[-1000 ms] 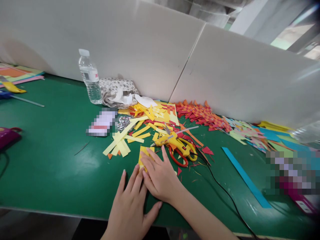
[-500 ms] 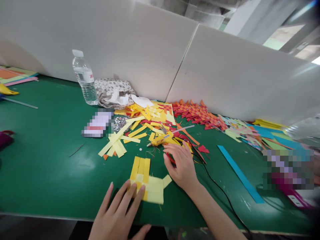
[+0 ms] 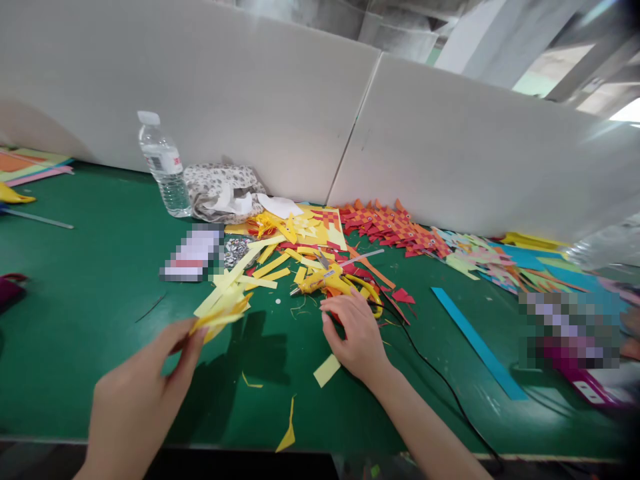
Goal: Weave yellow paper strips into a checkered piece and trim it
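Note:
My left hand [image 3: 145, 387] pinches a woven yellow paper piece [image 3: 223, 319] by its near edge and holds it tilted above the table, its strips blurred. My right hand [image 3: 356, 333] rests on the table with fingers curled, right beside a yellow glue gun [image 3: 325, 280]. Something red shows under its palm, mostly covered, and I cannot make out its kind. A yellow loop [image 3: 376, 297] curves past the fingers. Touching the hand's near side is a short pale yellow strip [image 3: 327, 371]. Two thin yellow offcuts, one a pointed sliver [image 3: 287, 437], lie nearer the front edge.
Behind lie loose yellow strips [image 3: 270, 267], a bag of small googly eyes [image 3: 239, 252] and red-orange woven fish [image 3: 390, 227]. A water bottle [image 3: 167, 170] and patterned cloth [image 3: 225, 187] stand by the partition. Rightward are a blue strip [image 3: 475, 340] and a black cord [image 3: 430, 363].
My left hand has gone from lying flat on the woven paper piece to pinching and lifting it, leftward off the table. Offcuts beneath are uncovered. The right hand has hardly moved.

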### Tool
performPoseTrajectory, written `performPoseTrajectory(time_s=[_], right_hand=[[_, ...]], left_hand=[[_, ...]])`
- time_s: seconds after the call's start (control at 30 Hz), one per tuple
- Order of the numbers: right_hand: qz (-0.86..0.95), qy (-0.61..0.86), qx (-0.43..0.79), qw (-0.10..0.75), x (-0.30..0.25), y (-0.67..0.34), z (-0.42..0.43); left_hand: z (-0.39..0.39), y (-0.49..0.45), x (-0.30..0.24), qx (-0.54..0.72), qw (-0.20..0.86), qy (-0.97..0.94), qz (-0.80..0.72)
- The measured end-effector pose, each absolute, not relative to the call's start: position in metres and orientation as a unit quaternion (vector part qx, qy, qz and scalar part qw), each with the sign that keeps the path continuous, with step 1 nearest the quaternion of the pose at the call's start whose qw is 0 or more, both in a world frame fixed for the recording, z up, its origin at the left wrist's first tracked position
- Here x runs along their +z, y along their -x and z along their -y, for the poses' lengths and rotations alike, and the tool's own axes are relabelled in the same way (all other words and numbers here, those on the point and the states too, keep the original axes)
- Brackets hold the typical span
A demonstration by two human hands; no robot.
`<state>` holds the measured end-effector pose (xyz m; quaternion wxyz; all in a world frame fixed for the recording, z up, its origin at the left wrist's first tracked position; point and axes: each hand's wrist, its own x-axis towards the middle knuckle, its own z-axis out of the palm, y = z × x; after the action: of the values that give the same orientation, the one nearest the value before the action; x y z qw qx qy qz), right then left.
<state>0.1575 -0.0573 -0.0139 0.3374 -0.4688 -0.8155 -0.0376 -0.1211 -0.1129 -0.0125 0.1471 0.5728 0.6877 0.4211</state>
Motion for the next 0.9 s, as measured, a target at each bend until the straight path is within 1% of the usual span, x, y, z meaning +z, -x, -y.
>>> performPoseTrajectory(time_s=[0.03,0.07,0.1,0.13,0.17,0.2,0.27,0.3,0.33,0.37,0.4,0.43,0.47,0.5,0.53,0.57,0.67,0.7,0.8,0.9], right_hand=[[0.814,0.468,-0.018,0.343,-0.014,-0.158,0.057],[0.811,0.469,0.012,0.349,-0.012,-0.158,0.059],[0.806,0.469,0.054,0.357,-0.009,-0.156,0.063],[0.799,0.467,0.109,0.362,-0.004,-0.153,0.069],[0.788,0.465,0.184,0.361,0.002,-0.148,0.077],[0.776,0.445,0.278,0.350,0.009,-0.142,0.087],[0.757,0.383,0.458,0.266,0.021,-0.128,0.108],[0.756,0.326,0.525,0.215,0.023,-0.122,0.116],[0.762,0.276,0.563,0.163,0.023,-0.117,0.122],[0.766,0.277,0.556,0.168,0.021,-0.114,0.125],[0.764,0.321,0.509,0.230,0.017,-0.113,0.126],[0.748,0.398,0.423,0.322,0.011,-0.114,0.124],[0.718,0.479,0.307,0.402,0.006,-0.116,0.121],[0.703,0.517,0.213,0.439,0.002,-0.119,0.118],[0.709,0.521,0.153,0.450,0.000,-0.121,0.116],[0.737,0.501,0.119,0.437,-0.002,-0.123,0.114],[0.821,0.418,0.084,0.378,0.001,-0.122,0.110],[0.826,0.412,0.085,0.375,0.003,-0.120,0.108],[0.777,0.459,0.117,0.415,0.007,-0.116,0.097],[0.709,0.503,0.203,0.451,0.011,-0.115,0.079]], left_hand=[[0.100,0.118,-0.002,0.427,0.148,-0.551,-0.701],[0.088,0.115,0.007,0.452,0.201,-0.537,-0.683],[0.078,0.112,0.013,0.487,0.286,-0.519,-0.641],[0.070,0.109,0.016,0.519,0.354,-0.492,-0.603],[0.063,0.106,0.017,0.525,0.406,-0.471,-0.581],[0.059,0.104,0.017,0.530,0.424,-0.456,-0.575],[0.054,0.099,0.014,0.493,0.415,-0.479,-0.596],[0.054,0.098,0.012,0.472,0.408,-0.495,-0.605],[0.054,0.096,0.010,0.453,0.401,-0.509,-0.613],[0.054,0.095,0.009,0.440,0.396,-0.517,-0.618],[0.055,0.095,0.009,0.432,0.394,-0.521,-0.622],[0.055,0.095,0.008,0.428,0.395,-0.521,-0.624],[0.055,0.094,0.008,0.424,0.398,-0.520,-0.626],[0.055,0.094,0.008,0.422,0.401,-0.520,-0.625],[0.055,0.094,0.008,0.420,0.408,-0.521,-0.621],[0.054,0.093,0.008,0.420,0.414,-0.523,-0.615],[0.053,0.090,0.008,0.431,0.436,-0.525,-0.591],[0.053,0.089,0.008,0.435,0.447,-0.524,-0.580],[0.055,0.083,0.013,0.445,0.504,-0.519,-0.527],[0.055,0.076,0.022,0.435,0.569,-0.510,-0.476]])
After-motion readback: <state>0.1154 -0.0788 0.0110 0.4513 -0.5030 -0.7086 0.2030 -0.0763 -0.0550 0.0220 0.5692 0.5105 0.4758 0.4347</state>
